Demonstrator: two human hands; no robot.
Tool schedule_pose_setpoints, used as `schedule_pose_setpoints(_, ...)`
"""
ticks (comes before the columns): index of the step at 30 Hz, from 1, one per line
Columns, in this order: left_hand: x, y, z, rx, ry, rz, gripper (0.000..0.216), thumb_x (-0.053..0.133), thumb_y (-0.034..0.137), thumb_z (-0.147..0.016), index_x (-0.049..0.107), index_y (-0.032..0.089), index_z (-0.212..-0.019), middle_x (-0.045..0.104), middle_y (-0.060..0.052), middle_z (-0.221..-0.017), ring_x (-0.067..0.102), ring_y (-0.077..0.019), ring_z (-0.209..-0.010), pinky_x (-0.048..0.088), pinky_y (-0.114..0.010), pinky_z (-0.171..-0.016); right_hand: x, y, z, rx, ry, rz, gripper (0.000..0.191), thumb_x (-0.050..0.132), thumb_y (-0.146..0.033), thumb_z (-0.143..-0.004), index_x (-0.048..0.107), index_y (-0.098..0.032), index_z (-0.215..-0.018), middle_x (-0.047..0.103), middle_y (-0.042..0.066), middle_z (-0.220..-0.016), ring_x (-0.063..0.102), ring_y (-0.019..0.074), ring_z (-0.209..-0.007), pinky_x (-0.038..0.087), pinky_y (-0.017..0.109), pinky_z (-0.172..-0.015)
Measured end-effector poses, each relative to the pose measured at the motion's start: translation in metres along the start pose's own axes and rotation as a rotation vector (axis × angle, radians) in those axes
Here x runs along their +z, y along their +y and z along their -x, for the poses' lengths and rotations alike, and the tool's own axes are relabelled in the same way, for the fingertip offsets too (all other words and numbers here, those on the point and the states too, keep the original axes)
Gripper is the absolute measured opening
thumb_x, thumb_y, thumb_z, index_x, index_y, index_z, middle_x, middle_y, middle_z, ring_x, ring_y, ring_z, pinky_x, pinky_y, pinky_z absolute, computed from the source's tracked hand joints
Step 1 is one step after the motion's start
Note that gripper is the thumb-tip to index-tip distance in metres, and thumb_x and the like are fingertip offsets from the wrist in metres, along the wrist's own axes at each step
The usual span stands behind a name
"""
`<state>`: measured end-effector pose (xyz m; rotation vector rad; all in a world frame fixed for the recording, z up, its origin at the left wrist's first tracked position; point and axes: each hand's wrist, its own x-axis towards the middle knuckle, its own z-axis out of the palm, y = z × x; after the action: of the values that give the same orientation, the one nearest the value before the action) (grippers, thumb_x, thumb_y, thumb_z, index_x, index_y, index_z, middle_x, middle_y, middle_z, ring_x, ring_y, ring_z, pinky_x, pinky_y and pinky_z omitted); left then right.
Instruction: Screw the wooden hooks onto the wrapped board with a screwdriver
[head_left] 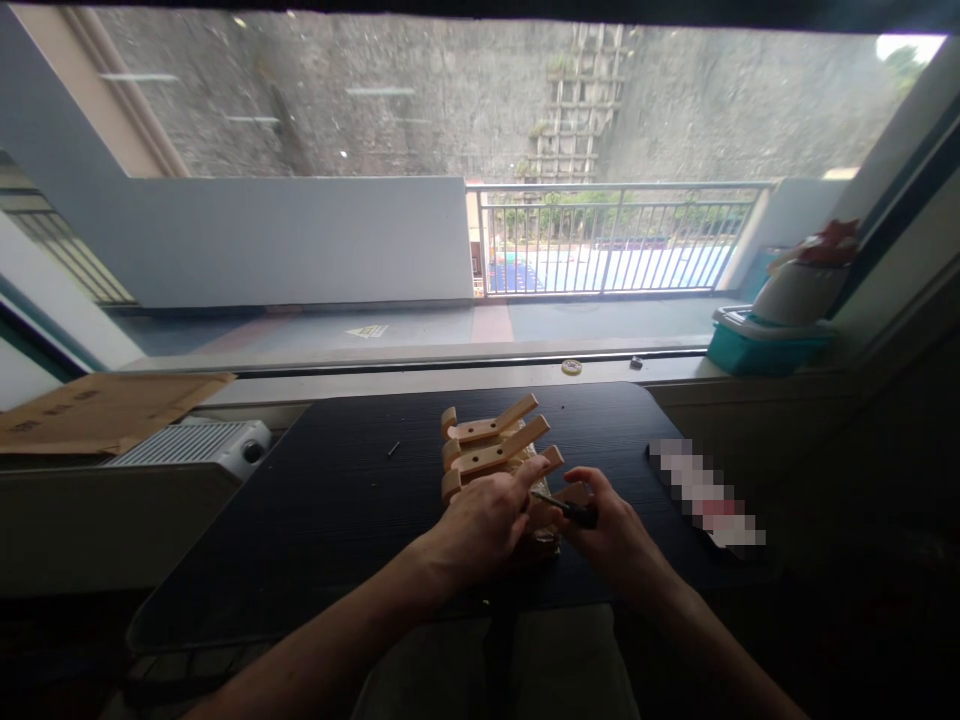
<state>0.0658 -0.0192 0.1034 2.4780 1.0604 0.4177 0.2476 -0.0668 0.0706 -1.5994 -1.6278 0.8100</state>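
Observation:
Several light wooden hooks with upturned ends sit side by side on a base near the middle of the dark table, and dark round holes or screw heads show on the two farthest ones. My left hand is closed over the near hooks and covers much of them. In my right hand is a screwdriver, its dark handle between my fingers. The shaft points left, and its tip meets the wooden piece beside my left fingers; the exact contact is hidden. Crinkled clear wrapping shows at the right edge of the base.
A small dark screw or pin lies left of the hooks on the black table. At the right edge is a blurred-out flat item. A tape roll and a teal box stand on the sill; cardboard lies left.

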Motion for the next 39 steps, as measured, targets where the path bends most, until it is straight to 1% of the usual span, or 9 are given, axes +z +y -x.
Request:
schedule_pose_setpoints(2, -0.001, 0.0, 0.0, 0.016, 0.006, 0.006, 0.066, 0.055, 0.017, -0.081, 0.028, 0.03, -0.14, 0.054, -0.007, -0.131, 0.051, -0.0244, -0.119, 0.043, -0.039, -0.096, -0.015, -0.004, 0.01, 0.019, -0.062, 0.027, 0.047, 0.059, -0.039, -0.075, 0.046, -0.023, -0.117, 0.068, 0.003, -0.089, 0.063, 0.0196, -0.078, 0.045, 0.03, -0.069)
schedule_pose_setpoints(5, -0.001, 0.0, 0.0, 0.016, -0.006, 0.013, 0.066, 0.054, 0.016, -0.082, 0.027, 0.029, -0.141, 0.058, -0.008, -0.126, 0.055, -0.0237, -0.114, 0.044, -0.038, -0.094, -0.045, -0.009, 0.023, 0.057, -0.088, 0.123, 0.038, 0.05, -0.037, -0.082, 0.048, -0.024, -0.118, 0.066, 0.001, -0.081, 0.06, 0.0161, -0.061, 0.043, 0.027, -0.055)
schedule_pose_setpoints(7, -0.001, 0.0, 0.0, 0.002, -0.023, 0.024, 0.064, 0.052, 0.016, -0.083, 0.026, 0.028, -0.141, 0.063, -0.007, -0.116, 0.06, -0.0224, -0.105, 0.046, -0.036, -0.089, -0.063, -0.015, 0.027, -0.012, -0.133, 0.211, 0.028, 0.044, -0.036, -0.086, 0.054, -0.025, -0.11, 0.066, 0.0, -0.078, 0.058, 0.0157, -0.06, 0.042, 0.026, -0.052)
schedule_pose_setpoints(10, 0.0, -0.002, 0.0, 0.008, -0.027, 0.025, 0.064, 0.052, 0.017, -0.083, 0.026, 0.027, -0.141, 0.067, -0.006, -0.107, 0.062, -0.0216, -0.1, 0.046, -0.035, -0.089, -0.076, -0.027, 0.025, -0.178, -0.167, 0.314, 0.022, 0.046, -0.033, -0.087, 0.061, -0.026, -0.102, 0.068, 0.001, -0.087, 0.061, 0.0175, -0.072, 0.045, 0.027, -0.062)
schedule_pose_setpoints(16, 0.001, -0.003, 0.001, 0.023, 0.012, 0.008, 0.061, 0.051, 0.02, -0.084, 0.028, 0.028, -0.14, 0.064, -0.008, -0.114, 0.061, -0.0242, -0.104, 0.046, -0.036, -0.089, -0.063, -0.051, 0.007, -0.364, -0.272, 0.429, 0.024, 0.044, -0.024, -0.088, 0.064, -0.025, -0.102, 0.067, 0.003, -0.1, 0.061, 0.0188, -0.087, 0.044, 0.028, -0.074)
schedule_pose_setpoints(20, 0.001, -0.002, 0.002, -0.005, 0.003, -0.001, 0.061, 0.052, 0.023, -0.084, 0.029, 0.026, -0.14, 0.067, -0.007, -0.104, 0.064, -0.0238, -0.097, 0.046, -0.036, -0.088, -0.056, -0.058, 0.0, -0.393, -0.29, 0.498, 0.025, 0.043, -0.022, -0.088, 0.063, -0.025, -0.102, 0.067, 0.004, -0.094, 0.061, 0.0186, -0.082, 0.042, 0.028, -0.07)
schedule_pose_setpoints(32, 0.002, -0.005, 0.001, -0.026, -0.006, 0.043, 0.059, 0.053, 0.024, -0.083, 0.032, 0.021, -0.138, 0.065, -0.009, -0.11, 0.06, -0.0253, -0.106, 0.045, -0.036, -0.09, -0.059, -0.074, -0.011, -0.477, -0.34, 0.629, 0.021, 0.048, -0.015, -0.081, 0.065, -0.024, -0.088, 0.066, 0.001, -0.084, 0.06, 0.0162, -0.07, 0.036, 0.024, -0.058)
schedule_pose_setpoints(35, 0.002, -0.004, 0.002, -0.035, 0.0, 0.051, 0.057, 0.054, 0.026, -0.082, 0.035, 0.02, -0.135, 0.065, -0.01, -0.11, 0.06, -0.0257, -0.105, 0.046, -0.036, -0.088, -0.061, -0.085, -0.016, -0.496, -0.367, 0.583, 0.023, 0.048, -0.013, -0.08, 0.065, -0.026, -0.088, 0.067, 0.0, -0.084, 0.06, 0.0159, -0.071, 0.038, 0.024, -0.062)
schedule_pose_setpoints(39, -0.001, 0.0, 0.002, -0.038, 0.017, 0.057, 0.046, 0.053, 0.027, -0.083, 0.043, 0.02, -0.127, 0.066, -0.01, -0.107, 0.062, -0.0254, -0.1, 0.047, -0.035, -0.085, -0.064, -0.099, -0.033, -0.544, -0.507, 0.531, 0.026, 0.045, -0.011, -0.081, 0.065, -0.024, -0.09, 0.067, 0.0, -0.084, 0.06, 0.0158, -0.077, 0.04, 0.024, -0.069)
